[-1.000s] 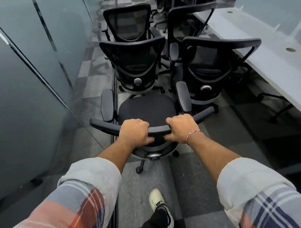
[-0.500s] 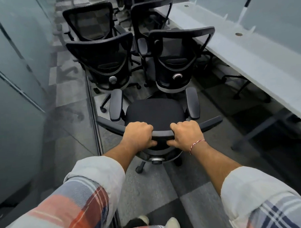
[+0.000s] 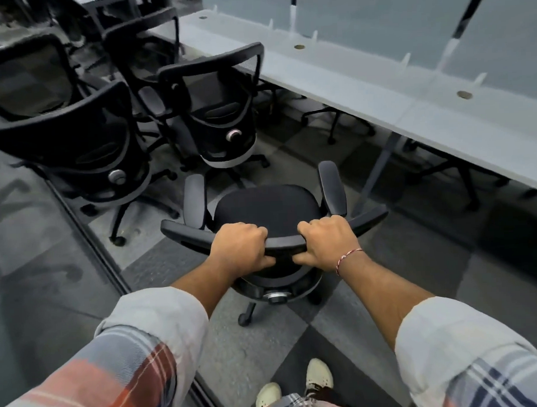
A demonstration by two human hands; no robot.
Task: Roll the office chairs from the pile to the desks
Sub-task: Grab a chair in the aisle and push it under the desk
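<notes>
Gripping a black fabric-seated office chair (image 3: 269,211) by its backrest rail.
Left hand (image 3: 240,250) and right hand (image 3: 328,245) curl round it, near centre; long white desk (image 3: 363,87) at right, black mesh chairs (image 3: 76,134) far left.

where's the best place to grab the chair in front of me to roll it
Grip the backrest's top rail from behind, palms down, as the left hand and right hand do. It is a wide bar within reach, and the seat faces away, so a push should roll it forward.
</notes>
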